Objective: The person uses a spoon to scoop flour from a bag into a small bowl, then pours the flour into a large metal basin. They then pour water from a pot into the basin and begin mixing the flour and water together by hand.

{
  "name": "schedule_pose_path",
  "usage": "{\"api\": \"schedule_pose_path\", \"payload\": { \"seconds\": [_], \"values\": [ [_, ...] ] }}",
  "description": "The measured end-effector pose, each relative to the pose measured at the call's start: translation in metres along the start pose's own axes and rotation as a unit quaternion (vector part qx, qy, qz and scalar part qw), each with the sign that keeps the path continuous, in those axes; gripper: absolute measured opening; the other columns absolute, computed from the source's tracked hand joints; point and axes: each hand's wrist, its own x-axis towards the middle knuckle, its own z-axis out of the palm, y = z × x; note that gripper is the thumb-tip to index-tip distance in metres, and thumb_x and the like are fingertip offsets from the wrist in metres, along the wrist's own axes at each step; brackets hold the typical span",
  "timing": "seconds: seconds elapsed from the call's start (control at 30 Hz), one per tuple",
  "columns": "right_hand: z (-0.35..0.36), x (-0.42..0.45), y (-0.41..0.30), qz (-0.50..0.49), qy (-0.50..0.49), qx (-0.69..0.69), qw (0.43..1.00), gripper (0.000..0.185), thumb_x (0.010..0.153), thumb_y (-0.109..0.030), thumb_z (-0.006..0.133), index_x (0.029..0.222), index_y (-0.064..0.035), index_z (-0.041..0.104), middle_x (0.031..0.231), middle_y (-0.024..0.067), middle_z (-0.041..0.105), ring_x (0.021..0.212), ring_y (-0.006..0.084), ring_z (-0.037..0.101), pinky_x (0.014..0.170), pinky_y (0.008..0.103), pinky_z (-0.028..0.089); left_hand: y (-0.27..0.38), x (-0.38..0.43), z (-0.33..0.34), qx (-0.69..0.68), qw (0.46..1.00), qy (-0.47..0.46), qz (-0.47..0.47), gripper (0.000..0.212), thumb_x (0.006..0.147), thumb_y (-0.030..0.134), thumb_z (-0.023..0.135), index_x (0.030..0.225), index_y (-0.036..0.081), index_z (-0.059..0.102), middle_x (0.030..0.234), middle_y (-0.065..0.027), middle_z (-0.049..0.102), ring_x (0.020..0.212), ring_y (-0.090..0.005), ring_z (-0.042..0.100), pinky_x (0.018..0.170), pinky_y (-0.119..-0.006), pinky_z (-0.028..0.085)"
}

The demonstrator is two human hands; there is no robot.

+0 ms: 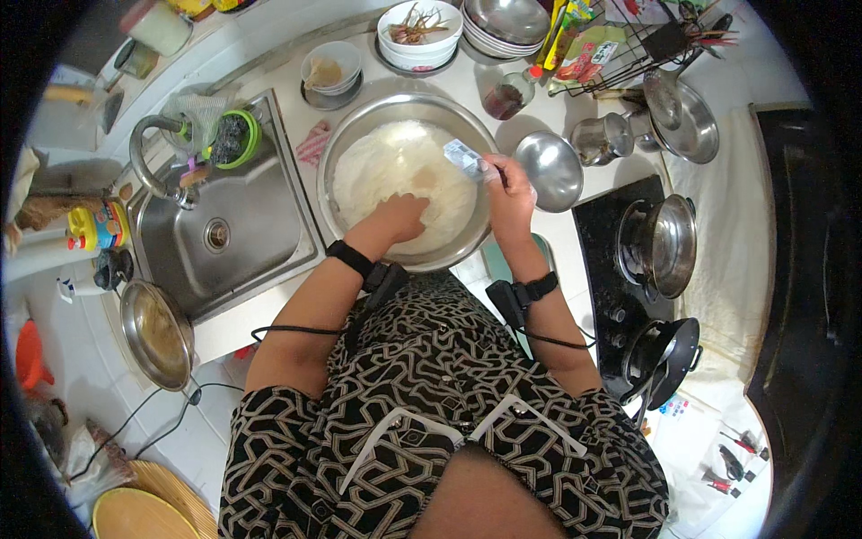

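Observation:
A large stainless steel basin point(324, 202) holds a wide bed of white flour point(377, 162). On the flour, near the middle, lies a small light-brown heap of fine grains point(424, 178). My left hand point(397, 219) is down in the basin, its curled fingertips at or in the flour just below that heap; the tips are hidden. Over the basin's right side, my right hand point(510, 185) grips a small clear-and-white plastic sachet point(463, 155) that bears writing. The sachet points up and left, above the flour.
To the left is a steel sink point(256, 215) with a curved faucet point(145, 148). A steel bowl point(549, 172) sits close by my right hand, with a gas stove point(606, 269) beyond. Behind the basin stand stacked white bowls point(419, 54) and a red-capped bottle point(508, 98).

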Motion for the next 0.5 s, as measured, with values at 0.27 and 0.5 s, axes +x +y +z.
{"api": "schedule_pose_path", "payload": {
  "seconds": [0.27,0.5],
  "values": [
    [-0.011,0.011,0.001,0.092,-0.058,0.061,0.992,0.011,0.085,-0.007,0.057,0.095,-0.0028,0.06,0.083,0.0039,0.062,0.075,0.0113,0.056,0.07,0.0258,0.046,0.011,-0.013,-0.029,0.033,0.99,0.137,0.001,0.043,0.071,0.016,0.064,0.112,0.006,0.055,0.108,-0.0222,0.05,0.093,-0.0395,0.053,0.083,-0.044,0.045],
    [-0.04,0.02,0.014,0.138,-0.029,0.175,0.974,0.009,0.085,-0.008,0.059,0.093,-0.0038,0.062,0.077,-0.0008,0.061,0.064,0.004,0.051,0.055,0.0189,0.041,0.01,0.025,-0.02,-0.012,0.986,0.166,-0.019,0.038,0.074,0.01,0.062,0.112,0.01,0.054,0.112,-0.017,0.047,0.102,-0.0359,0.052,0.08,-0.047,0.047]
  ]
}}
